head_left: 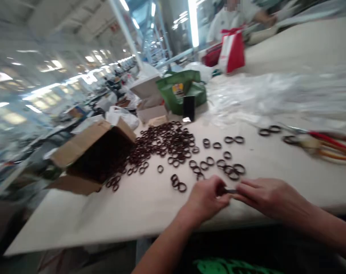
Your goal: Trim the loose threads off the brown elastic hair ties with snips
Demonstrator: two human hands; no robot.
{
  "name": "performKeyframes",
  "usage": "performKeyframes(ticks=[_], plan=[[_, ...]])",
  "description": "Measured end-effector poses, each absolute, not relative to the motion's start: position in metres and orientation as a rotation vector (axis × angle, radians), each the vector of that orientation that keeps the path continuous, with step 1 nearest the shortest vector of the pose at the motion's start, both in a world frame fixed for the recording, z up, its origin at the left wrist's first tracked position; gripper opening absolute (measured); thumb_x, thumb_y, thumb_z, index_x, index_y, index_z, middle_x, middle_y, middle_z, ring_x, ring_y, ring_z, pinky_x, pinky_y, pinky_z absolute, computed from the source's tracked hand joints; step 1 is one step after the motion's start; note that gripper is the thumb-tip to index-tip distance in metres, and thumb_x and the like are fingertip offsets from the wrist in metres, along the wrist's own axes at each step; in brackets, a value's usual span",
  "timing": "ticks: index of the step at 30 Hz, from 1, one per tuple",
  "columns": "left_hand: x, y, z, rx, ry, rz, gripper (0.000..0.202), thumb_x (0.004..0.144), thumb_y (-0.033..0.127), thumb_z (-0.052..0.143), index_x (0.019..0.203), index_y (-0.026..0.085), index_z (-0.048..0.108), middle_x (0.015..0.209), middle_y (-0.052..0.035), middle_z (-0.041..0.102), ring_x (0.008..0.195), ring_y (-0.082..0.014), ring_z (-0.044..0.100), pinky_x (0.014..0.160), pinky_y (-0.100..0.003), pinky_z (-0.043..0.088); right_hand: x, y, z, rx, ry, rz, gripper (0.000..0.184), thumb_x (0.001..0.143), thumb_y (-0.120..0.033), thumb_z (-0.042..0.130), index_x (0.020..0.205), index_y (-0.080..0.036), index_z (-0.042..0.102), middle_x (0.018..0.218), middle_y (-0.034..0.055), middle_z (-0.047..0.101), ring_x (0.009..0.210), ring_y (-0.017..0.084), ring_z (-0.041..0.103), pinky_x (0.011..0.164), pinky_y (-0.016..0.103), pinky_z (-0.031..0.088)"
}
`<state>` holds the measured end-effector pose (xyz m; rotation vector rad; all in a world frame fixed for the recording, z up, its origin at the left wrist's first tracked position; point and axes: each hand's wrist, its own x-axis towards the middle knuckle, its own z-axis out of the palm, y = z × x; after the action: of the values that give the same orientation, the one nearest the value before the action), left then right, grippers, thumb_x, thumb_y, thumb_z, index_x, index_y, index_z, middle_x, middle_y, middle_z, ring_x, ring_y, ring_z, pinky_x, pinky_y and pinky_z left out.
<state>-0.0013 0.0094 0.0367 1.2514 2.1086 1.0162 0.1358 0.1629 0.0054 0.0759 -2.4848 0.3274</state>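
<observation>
My left hand [207,198] and my right hand [261,196] meet near the front edge of a pale table [110,217]. Both pinch one small dark ring [227,191] between their fingertips. Just beyond them lie several loose dark rings [232,172]. A large heap of the same rings [164,142] spreads from a tipped cardboard box [90,156] at the left.
Scissors with red and orange handles [324,144] lie at the right beside more rings. Clear plastic sheeting [275,95], a green bag [180,89], a dark phone-like object [188,108] and a red-and-white bag [232,51] stand further back. Another person [235,15] works at the far end.
</observation>
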Motion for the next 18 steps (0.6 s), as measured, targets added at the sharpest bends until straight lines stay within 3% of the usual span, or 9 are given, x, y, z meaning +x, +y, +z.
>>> performKeyframes(ticks=[3, 7, 18], plan=[[-0.002, 0.004, 0.027, 1.000, 1.872, 1.326, 0.013, 0.079, 0.025, 0.069, 0.088, 0.020, 0.060, 0.073, -0.0004, 0.069, 0.065, -0.0135, 0.063, 0.064, -0.024, 0.051, 0.142, 0.166, 0.021, -0.021, -2.659, 0.291, 0.046, 0.106, -0.042, 0.036, 0.078, -0.018, 0.064, 0.069, 0.0048, 0.061, 0.059, 0.013, 0.054, 0.055, 0.030, 0.032], [-0.003, -0.004, 0.015, 0.857, 1.740, 1.495, 0.024, 0.080, 0.031, 0.073, 0.099, 0.019, 0.063, 0.094, -0.0076, 0.074, 0.083, -0.0175, 0.069, 0.077, -0.029, 0.056, 0.146, 0.171, 0.024, -0.187, -2.660, 0.307, 0.045, 0.104, -0.049, 0.039, 0.090, -0.016, 0.066, 0.079, 0.0055, 0.062, 0.064, 0.014, 0.052, 0.057, 0.029, 0.030], [-0.002, -0.006, 0.016, 1.089, 2.034, 1.363, 0.030, 0.077, 0.035, 0.076, 0.103, 0.021, 0.070, 0.092, -0.0044, 0.074, 0.080, -0.0180, 0.070, 0.081, -0.031, 0.057, 0.142, 0.169, 0.012, 0.069, -2.669, 0.265, 0.047, 0.105, -0.049, 0.036, 0.078, -0.017, 0.056, 0.073, 0.0015, 0.052, 0.054, 0.012, 0.032, 0.053, 0.030, 0.018]])
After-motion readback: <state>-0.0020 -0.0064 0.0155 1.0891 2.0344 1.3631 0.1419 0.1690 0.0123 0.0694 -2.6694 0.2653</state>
